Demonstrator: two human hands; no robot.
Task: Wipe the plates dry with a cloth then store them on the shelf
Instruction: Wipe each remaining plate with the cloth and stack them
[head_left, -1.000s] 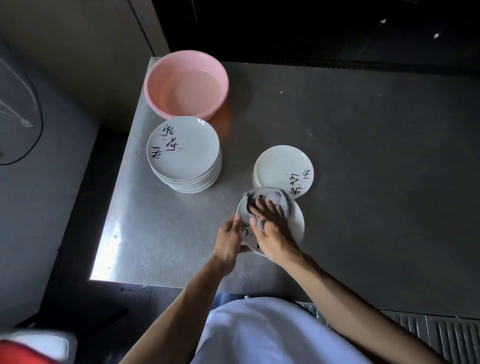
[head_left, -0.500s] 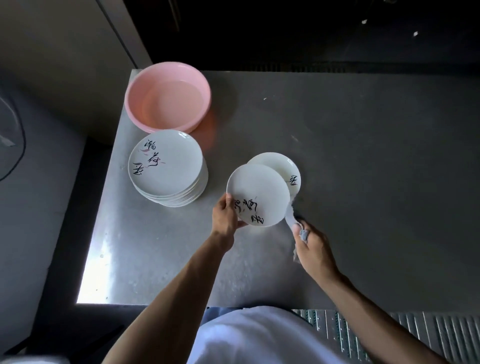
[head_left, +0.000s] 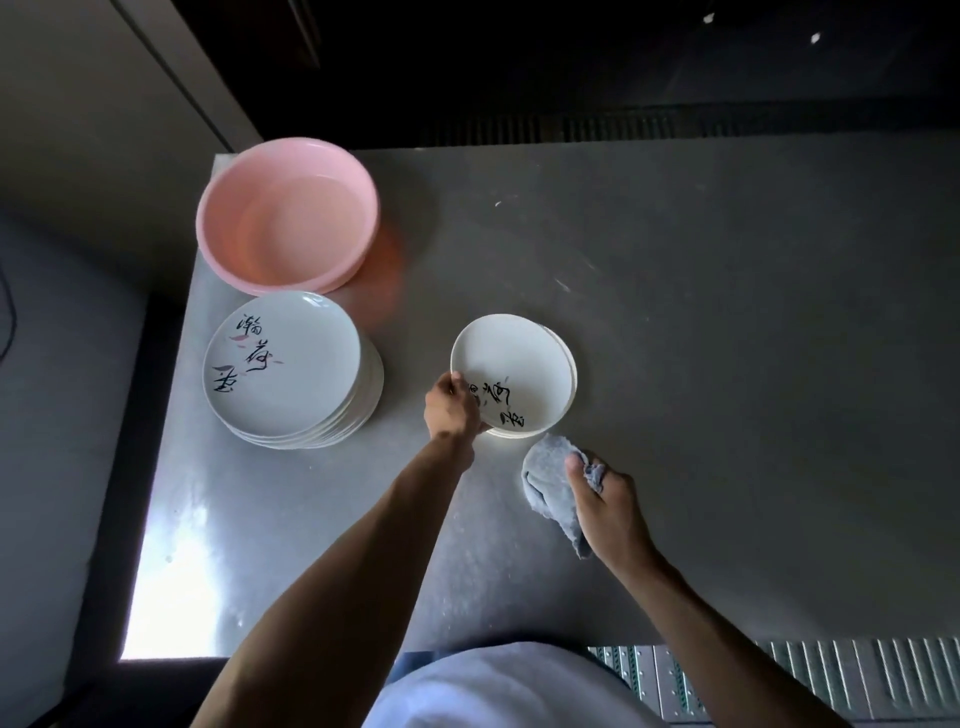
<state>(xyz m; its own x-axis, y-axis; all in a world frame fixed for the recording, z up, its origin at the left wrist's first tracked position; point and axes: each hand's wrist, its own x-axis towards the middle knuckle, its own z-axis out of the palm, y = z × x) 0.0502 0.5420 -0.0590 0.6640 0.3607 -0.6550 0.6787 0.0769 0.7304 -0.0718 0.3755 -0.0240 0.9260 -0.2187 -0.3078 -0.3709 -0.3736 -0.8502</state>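
At the far left corner of the bench (head_left: 727, 338) I see a pink basin (head_left: 288, 213), and just in front of it, nearly touching, a tall stack of white plates (head_left: 291, 371) with dark brush lettering on the top one. Along the near right edge runs a ribbed metal grating (head_left: 831, 675). Nothing lies between my view and the two hands. Near the middle, the left hand (head_left: 452, 408) pinches the near-left rim of a lettered plate (head_left: 511, 364), thumb on its upper face, fingers curled under. That plate sits over a low pile of plates (head_left: 573, 371), whose edges peek out on the right and near sides; I cannot tell whether it rests fully on them. Just beside it, toward me, the right hand (head_left: 608, 506) clutches a bunched grey cloth (head_left: 550, 483), apart from the plate.
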